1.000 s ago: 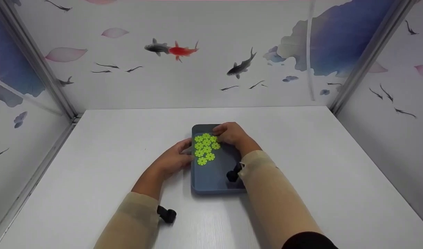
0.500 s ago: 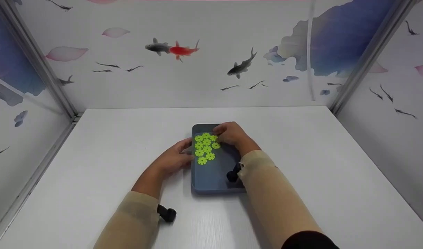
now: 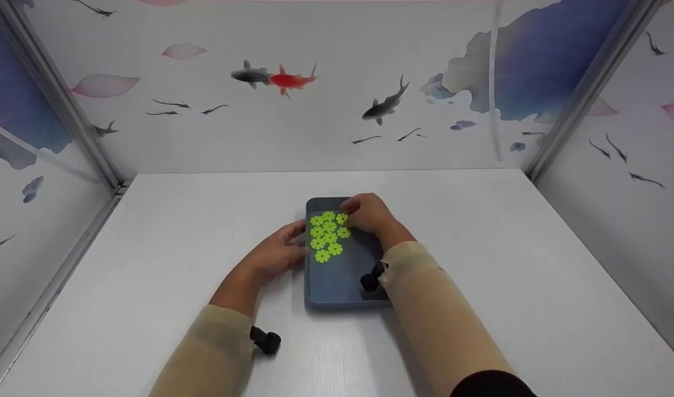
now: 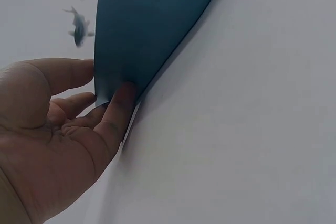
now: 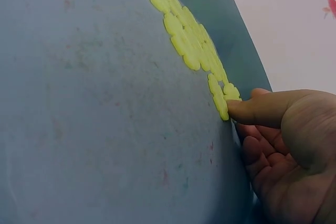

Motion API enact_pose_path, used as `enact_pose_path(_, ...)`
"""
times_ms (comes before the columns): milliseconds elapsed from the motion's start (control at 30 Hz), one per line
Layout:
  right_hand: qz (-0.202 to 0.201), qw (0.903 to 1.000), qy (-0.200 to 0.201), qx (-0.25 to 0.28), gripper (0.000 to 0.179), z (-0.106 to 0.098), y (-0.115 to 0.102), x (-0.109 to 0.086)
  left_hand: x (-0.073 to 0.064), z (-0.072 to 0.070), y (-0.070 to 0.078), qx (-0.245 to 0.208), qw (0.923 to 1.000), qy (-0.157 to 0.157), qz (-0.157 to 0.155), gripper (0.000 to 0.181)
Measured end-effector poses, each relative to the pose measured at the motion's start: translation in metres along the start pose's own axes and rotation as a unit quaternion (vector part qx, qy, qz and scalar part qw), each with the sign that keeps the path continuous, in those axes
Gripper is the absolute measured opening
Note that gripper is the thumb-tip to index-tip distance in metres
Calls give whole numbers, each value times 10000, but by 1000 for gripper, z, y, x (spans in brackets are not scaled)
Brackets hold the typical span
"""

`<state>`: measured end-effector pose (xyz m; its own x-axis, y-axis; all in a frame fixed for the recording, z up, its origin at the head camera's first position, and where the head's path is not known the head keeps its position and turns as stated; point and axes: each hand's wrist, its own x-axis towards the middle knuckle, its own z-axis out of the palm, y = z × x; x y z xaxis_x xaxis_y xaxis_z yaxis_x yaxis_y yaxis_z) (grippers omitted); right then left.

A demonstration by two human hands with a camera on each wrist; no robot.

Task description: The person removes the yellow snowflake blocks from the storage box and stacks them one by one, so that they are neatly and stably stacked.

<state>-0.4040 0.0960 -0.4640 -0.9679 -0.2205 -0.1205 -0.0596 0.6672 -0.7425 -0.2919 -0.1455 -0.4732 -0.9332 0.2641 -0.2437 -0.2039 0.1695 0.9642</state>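
A blue-grey rectangular tray (image 3: 342, 281) lies on the table, bearing several yellow-green notched flower-shaped discs (image 3: 322, 256) flat along its left side. My left hand (image 3: 268, 259) is at the tray's left side; in the left wrist view its thumb and fingertips touch the tray wall (image 4: 152, 19). Over the far part of the tray, my right hand (image 3: 370, 212) touches the topmost right disc (image 3: 342, 219) with its thumb. In the right wrist view that thumb (image 5: 252, 109) presses on the disc, while the other fingers bend loosely beside the tray wall.
White tabletop (image 3: 177, 248) surrounds the tray. Panels with painted fish (image 3: 292, 81) stand behind and at both sides. A small black camera (image 3: 268, 342) sits on the left wrist, another (image 3: 371, 279) on the right wrist above the tray.
The disc under my right thumb has shifted slightly away and to the right, apart from its neighbours. My left hand and the tray have stayed in place.
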Motion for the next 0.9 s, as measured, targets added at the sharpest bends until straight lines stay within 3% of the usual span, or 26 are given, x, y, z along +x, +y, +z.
enact_pose_path(333, -323, 9994, 69, -52, 40, 0, 3, 0, 3, 2, 0, -307, 9995, -34, 52, 78)
enact_pose_path(533, -234, 9997, 100, -44, 39, 0, 4, -1, 4, 1, 0, -566, 9984, -7, -22, 79)
enact_pose_path(900, -109, 9997, 184, -122, 32, 0, 1, 0, 6, -2, -2, -411, 9991, 15, -37, 79)
